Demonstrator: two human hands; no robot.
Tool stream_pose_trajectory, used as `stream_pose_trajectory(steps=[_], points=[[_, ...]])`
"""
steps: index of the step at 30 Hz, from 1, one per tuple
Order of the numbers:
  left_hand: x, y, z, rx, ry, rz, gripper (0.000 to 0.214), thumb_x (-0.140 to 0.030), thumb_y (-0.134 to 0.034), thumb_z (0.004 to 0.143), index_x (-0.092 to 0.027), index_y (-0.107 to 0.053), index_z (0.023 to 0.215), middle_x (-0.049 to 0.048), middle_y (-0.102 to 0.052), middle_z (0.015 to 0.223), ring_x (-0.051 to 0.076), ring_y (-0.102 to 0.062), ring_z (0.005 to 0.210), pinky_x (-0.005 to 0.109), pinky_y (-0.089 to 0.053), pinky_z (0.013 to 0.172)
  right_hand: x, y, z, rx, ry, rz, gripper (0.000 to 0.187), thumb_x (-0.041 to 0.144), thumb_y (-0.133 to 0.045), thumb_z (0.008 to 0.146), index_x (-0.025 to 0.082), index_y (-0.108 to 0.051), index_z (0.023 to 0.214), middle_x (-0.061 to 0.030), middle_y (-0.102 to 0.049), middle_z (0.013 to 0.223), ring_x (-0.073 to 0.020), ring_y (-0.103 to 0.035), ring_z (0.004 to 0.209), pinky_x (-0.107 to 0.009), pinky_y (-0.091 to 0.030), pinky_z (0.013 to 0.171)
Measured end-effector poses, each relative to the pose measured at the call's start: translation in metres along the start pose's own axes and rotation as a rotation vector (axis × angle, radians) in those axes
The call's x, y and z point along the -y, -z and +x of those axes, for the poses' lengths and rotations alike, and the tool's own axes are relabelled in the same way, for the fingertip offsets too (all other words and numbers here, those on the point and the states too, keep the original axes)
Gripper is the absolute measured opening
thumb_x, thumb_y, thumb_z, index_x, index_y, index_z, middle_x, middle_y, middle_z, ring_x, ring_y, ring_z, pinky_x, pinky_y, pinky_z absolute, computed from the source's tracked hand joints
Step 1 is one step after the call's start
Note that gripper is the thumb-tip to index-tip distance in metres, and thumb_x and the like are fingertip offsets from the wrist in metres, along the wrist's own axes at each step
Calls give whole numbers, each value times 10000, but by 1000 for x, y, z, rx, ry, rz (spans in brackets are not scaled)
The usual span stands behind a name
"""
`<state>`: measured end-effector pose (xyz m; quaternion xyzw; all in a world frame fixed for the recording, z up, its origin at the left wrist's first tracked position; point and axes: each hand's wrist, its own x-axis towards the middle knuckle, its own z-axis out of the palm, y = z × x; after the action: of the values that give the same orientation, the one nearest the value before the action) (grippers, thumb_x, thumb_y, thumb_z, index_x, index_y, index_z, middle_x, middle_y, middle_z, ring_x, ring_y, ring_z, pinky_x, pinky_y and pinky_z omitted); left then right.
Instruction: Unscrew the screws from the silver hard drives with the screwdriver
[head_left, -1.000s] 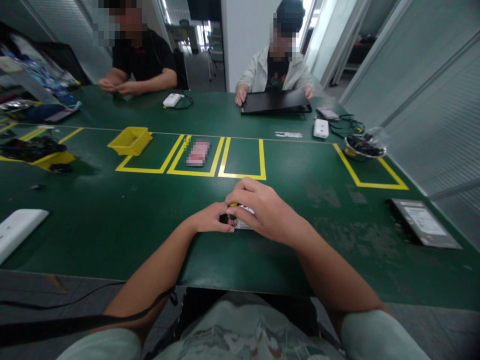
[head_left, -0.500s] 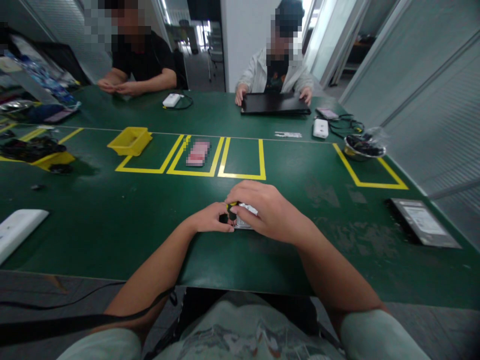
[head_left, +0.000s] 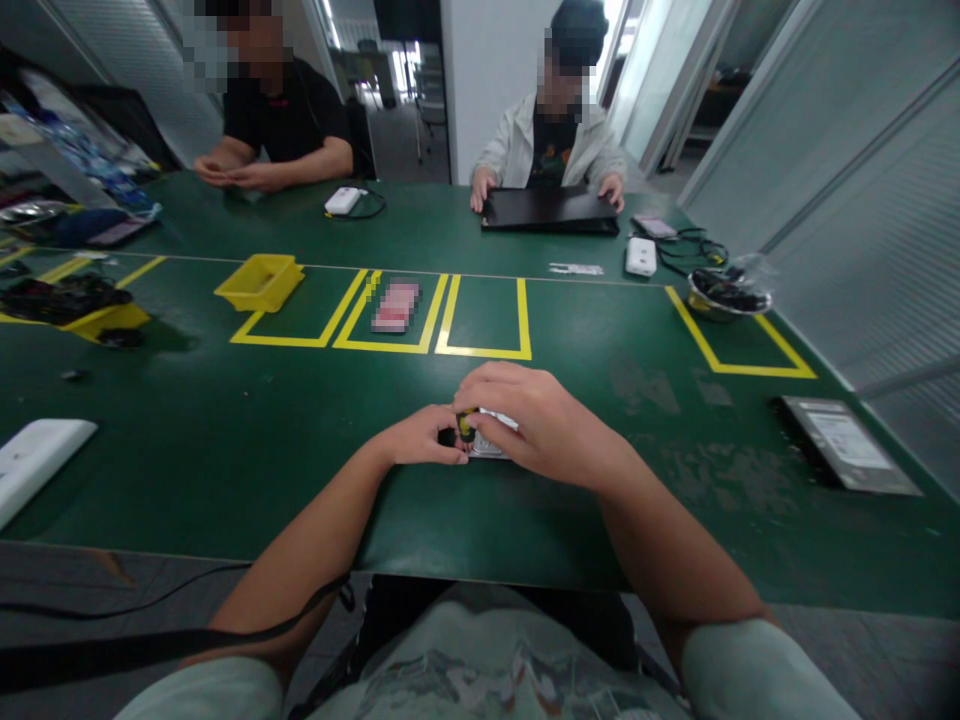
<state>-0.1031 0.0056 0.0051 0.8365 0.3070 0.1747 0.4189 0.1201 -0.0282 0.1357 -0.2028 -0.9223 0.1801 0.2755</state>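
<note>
A silver hard drive lies flat on the green table in front of me, partly covered by my hands. My right hand arches over it, fingers closed round the black-and-yellow handle of a small screwdriver that stands roughly upright above the drive's left part. The screwdriver's tip is hidden. At the drive's left end, my left hand grips the edge between thumb and fingers, close beside the screwdriver.
Another hard drive lies to the right. Ahead are a yellow bin, a pink phone-like object and yellow tape outlines. A metal bowl of dark parts stands far right. Across the table sit two people, one holding a black panel.
The screwdriver handle has turned in my right hand and shows more yellow. My right fingers have shifted slightly; my left hand and the drive stay put.
</note>
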Motion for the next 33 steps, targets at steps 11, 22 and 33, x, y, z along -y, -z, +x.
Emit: stream_pose_trajectory(steps=[11, 22, 33], points=[[2, -1, -1, -7, -3, 19, 223, -347, -748, 774, -160, -710, 889, 45, -706, 1016, 227, -636, 995, 335, -489, 908, 0, 1, -3, -8, 14, 36, 184, 125, -519, 931, 132, -680, 1018, -102, -667, 1103, -169, -609, 1032, -317, -482, 920], [-4, 1, 1, 21, 5, 18, 201, -368, -723, 780, -169, -704, 793, 29, -711, 892, 226, -645, 913, 331, -494, 858, 0, 0, -1, 22, 27, 14, 169, 118, -536, 919, 127, -640, 1053, -75, -682, 1049, -175, -584, 999, -324, -450, 938], [-6, 0, 0, 21, 48, -40, 173, -293, -739, 764, -157, -680, 851, 11, -690, 835, 185, -637, 816, 303, -502, 799, -2, 3, -5, 36, 47, 7, 296, 69, -476, 904, 122, -687, 1106, -110, -677, 1249, -200, -606, 1166, -378, -465, 1011]])
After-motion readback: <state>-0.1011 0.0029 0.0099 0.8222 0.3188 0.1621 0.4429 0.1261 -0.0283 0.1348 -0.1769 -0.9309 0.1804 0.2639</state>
